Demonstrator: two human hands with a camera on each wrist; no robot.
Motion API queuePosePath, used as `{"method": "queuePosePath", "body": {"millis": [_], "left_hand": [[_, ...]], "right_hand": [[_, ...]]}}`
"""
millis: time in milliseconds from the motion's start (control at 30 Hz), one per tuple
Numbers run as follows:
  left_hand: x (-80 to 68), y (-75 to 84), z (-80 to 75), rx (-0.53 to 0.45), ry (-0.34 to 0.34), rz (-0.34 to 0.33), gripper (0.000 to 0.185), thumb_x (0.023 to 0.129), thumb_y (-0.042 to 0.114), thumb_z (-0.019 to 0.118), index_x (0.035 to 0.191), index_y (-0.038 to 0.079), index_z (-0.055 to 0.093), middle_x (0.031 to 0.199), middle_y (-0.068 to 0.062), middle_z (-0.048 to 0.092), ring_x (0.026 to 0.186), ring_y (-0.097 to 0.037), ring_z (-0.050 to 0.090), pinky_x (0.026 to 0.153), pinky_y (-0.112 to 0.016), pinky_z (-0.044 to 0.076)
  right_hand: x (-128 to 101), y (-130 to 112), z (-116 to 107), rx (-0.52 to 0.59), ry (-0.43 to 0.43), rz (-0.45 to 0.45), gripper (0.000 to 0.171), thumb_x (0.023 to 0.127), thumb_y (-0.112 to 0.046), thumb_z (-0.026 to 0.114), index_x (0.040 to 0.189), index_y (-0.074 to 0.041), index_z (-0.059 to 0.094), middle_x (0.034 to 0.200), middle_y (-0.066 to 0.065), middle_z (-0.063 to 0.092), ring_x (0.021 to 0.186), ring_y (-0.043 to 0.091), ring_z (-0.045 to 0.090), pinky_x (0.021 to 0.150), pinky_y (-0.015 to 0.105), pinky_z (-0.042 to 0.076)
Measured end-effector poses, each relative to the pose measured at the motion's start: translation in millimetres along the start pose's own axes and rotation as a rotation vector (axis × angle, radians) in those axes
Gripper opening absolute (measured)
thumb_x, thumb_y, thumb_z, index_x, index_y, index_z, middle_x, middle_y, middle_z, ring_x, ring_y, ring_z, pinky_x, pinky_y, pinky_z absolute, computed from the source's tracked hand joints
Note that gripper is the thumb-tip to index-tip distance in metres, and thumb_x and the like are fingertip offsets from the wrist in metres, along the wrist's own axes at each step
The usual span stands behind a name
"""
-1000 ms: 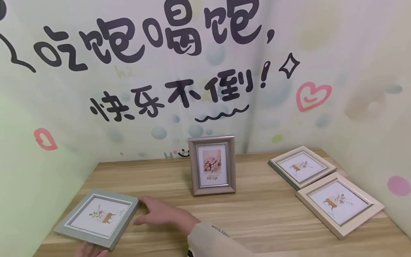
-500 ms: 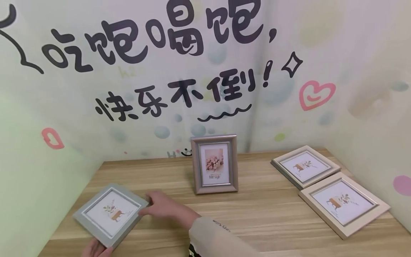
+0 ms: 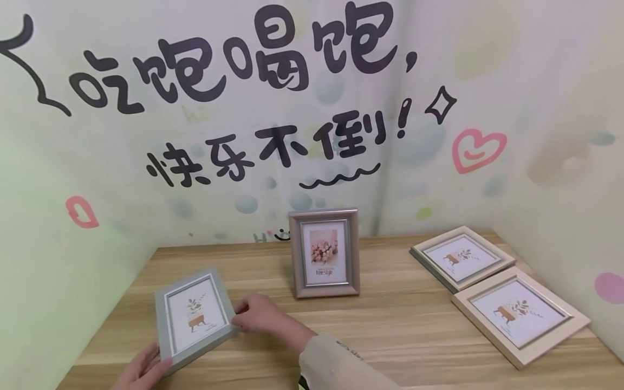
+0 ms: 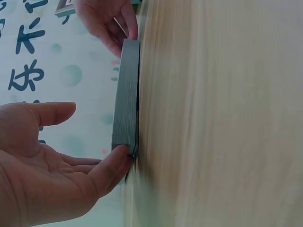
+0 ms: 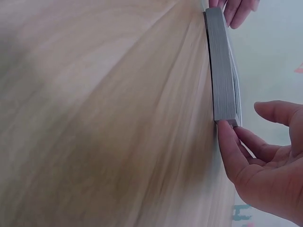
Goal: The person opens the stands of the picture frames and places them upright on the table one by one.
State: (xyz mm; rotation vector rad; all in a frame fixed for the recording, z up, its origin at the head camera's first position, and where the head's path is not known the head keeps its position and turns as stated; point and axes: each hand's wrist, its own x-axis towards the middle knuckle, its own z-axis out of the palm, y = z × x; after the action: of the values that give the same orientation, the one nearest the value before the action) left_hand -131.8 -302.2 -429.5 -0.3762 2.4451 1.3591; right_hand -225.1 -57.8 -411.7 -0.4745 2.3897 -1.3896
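Note:
A grey-green photo frame with a potted-plant print lies face up on the table at the left in the head view. My left hand touches its near left corner. In the left wrist view, the fingers of my left hand meet the frame's edge while the thumb stands apart. At the frame's right side is my right hand. The right wrist view has the fingertips of my right hand against a corner of the frame, its thumb away from it.
A brownish photo frame with a flower print stands upright at the back middle. On the right, two cream frames lie face up, a rear one and a front one. Printed walls border the wooden table.
The grey-green frame has turned clockwise and shifted right, so its plant print now points away from me. Both hands have moved along with it. The other frames have stayed put.

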Motion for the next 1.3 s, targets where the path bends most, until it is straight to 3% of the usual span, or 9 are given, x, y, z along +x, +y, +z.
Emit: {"method": "queuePosePath", "body": {"millis": [200, 400, 667, 833, 1000, 1300], "left_hand": [[3.3, 10.1, -9.9, 0.125, 0.013, 0.022, 0.069, 0.105, 0.031, 0.043, 0.141, -0.025, 0.024, 0.146, -0.043, 0.033, 0.128, -0.051, 0.051, 0.101, -0.054, 0.051], [9.5, 13.0, -10.6, 0.14, 0.054, 0.085, 0.058, 0.103, 0.017, 0.049, 0.139, -0.025, 0.031, 0.139, -0.043, 0.043, 0.112, -0.039, 0.063, 0.087, -0.04, 0.061], [19.1, 19.4, -8.5, 0.182, 0.154, 0.068, 0.057, 0.095, 0.017, 0.062, 0.134, -0.02, 0.042, 0.129, -0.04, 0.052, 0.093, -0.024, 0.066, 0.071, -0.031, 0.062], [22.7, 17.9, -6.2, 0.246, 0.201, 0.107, 0.056, 0.089, 0.016, 0.068, 0.129, -0.018, 0.048, 0.128, -0.04, 0.053, 0.089, -0.024, 0.065, 0.065, -0.026, 0.059], [21.9, 19.4, -2.7, 0.247, 0.222, 0.134, 0.054, 0.089, 0.014, 0.069, 0.13, -0.016, 0.05, 0.132, -0.038, 0.053, 0.095, -0.027, 0.065, 0.065, -0.019, 0.055], [14.7, 31.0, 3.9, 0.19, 0.229, 0.132, 0.053, 0.093, 0.012, 0.065, 0.134, -0.015, 0.045, 0.141, -0.039, 0.044, 0.102, -0.031, 0.069, 0.067, -0.025, 0.061]], "right_hand": [[-0.6, 2.0, -3.6, 0.046, -0.001, 0.039, 0.019, 0.087, -0.008, 0.069, 0.102, 0.003, 0.071, 0.084, 0.005, 0.068, 0.068, 0.01, 0.063, 0.06, 0.019, 0.053], [-2.1, 7.6, -3.2, 0.076, -0.004, 0.048, 0.023, 0.087, -0.005, 0.069, 0.108, 0.006, 0.072, 0.085, 0.007, 0.072, 0.068, 0.011, 0.065, 0.061, 0.021, 0.057], [-3.8, 9.5, -8.5, 0.144, 0.026, 0.029, 0.021, 0.087, -0.001, 0.069, 0.105, 0.008, 0.071, 0.086, 0.009, 0.071, 0.071, 0.019, 0.071, 0.063, 0.026, 0.061], [-4.2, 10.5, -10.4, 0.119, 0.034, 0.018, 0.018, 0.086, 0.002, 0.069, 0.103, 0.009, 0.07, 0.082, 0.007, 0.067, 0.067, 0.014, 0.066, 0.061, 0.026, 0.06], [-4.4, 13.9, -9.8, 0.069, 0.058, -0.003, 0.013, 0.085, 0.006, 0.069, 0.097, 0.009, 0.068, 0.077, 0.005, 0.062, 0.064, 0.009, 0.056, 0.057, 0.024, 0.058], [-6.2, 20.6, -8.7, -0.096, 0.151, -0.056, 0.009, 0.084, 0.003, 0.07, 0.092, 0.003, 0.069, 0.079, 0.005, 0.066, 0.065, 0.006, 0.053, 0.055, 0.016, 0.047]]}}
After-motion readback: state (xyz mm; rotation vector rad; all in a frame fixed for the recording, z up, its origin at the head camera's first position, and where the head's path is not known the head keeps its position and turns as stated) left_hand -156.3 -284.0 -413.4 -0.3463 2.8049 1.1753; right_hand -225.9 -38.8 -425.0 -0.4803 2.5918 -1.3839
